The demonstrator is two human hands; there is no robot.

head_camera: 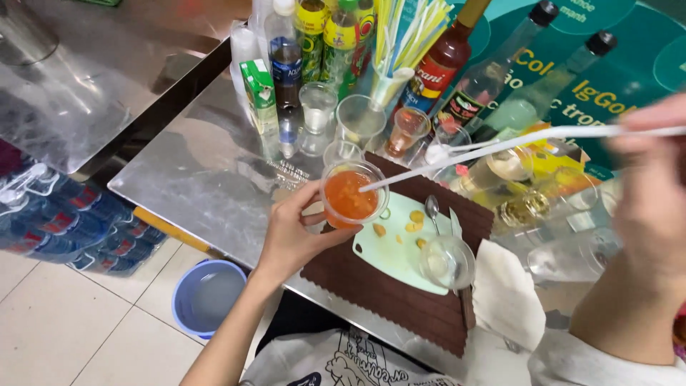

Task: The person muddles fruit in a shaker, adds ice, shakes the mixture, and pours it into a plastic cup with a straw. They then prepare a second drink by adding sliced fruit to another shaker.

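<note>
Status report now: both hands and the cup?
Left hand grips orange drink cup. Right hand holds long white spoon, tip in cup. Nothing blocking.

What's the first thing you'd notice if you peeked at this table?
Probably the clear plastic cup of bright orange drink, held in the left hand over the edge of the brown mat. The right hand, close to the camera, holds a long white spoon whose tip dips into that drink. Behind stands a crowd of bottles and a cup of colourful straws.
</note>
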